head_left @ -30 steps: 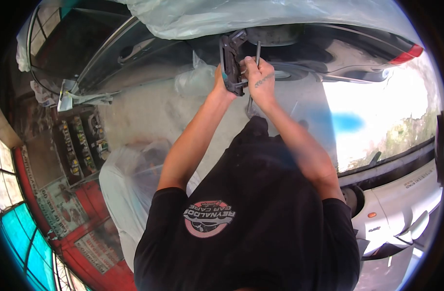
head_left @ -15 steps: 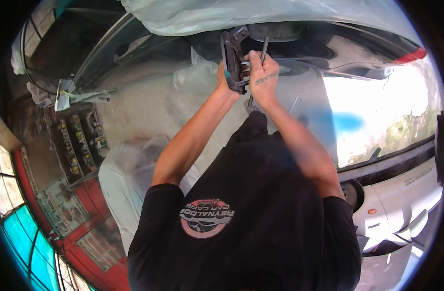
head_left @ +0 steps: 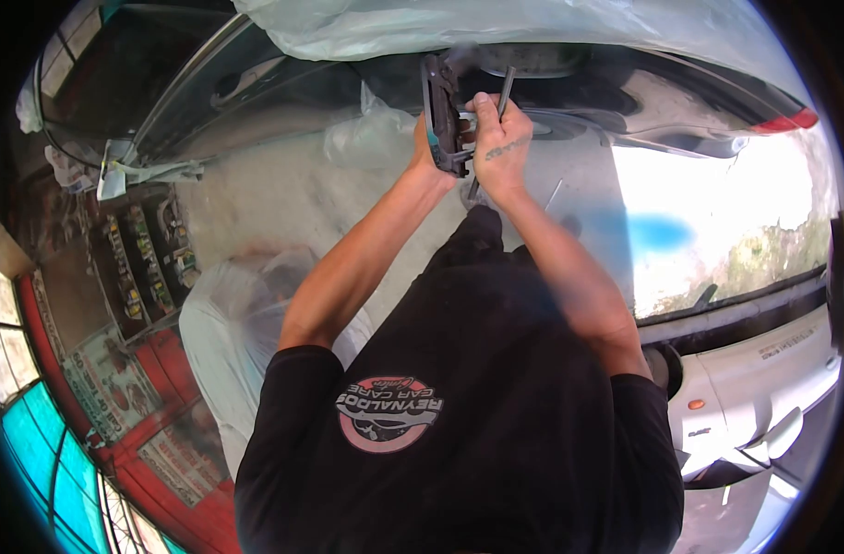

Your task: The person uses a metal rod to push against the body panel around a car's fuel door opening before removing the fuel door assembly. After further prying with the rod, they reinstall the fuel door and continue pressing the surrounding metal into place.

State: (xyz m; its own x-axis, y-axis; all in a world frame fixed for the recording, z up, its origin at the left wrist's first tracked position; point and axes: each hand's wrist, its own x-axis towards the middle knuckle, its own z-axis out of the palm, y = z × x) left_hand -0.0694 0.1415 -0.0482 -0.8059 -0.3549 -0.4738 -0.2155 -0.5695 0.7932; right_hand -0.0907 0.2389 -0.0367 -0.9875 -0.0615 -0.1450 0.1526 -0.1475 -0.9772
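My left hand (head_left: pixel 424 152) is wrapped around the lower left side of a dark, long slotted metal part (head_left: pixel 436 102), held upright. At its top, a piece is smeared by motion. Beside it, my right hand (head_left: pixel 503 148) is closed on a slim metal rod (head_left: pixel 508 85), which sticks out above the fist, with its lower end showing below. A short crosspiece near the part's bottom reaches toward my right hand. What the right fingertips touch behind the part is hidden.
Straight ahead stands a dark car (head_left: pixel 643 102), draped on top with plastic sheeting (head_left: pixel 394 23). At left are a rack of small items (head_left: pixel 145 258) and a red panel with posters (head_left: pixel 117 379). A plastic-covered object (head_left: pixel 233 332) is nearby; a white vehicle (head_left: pixel 745 379) stands right.
The piece at the top of the dark part has swung and is now blurred. Both hands keep their grips. The view has shifted slightly.
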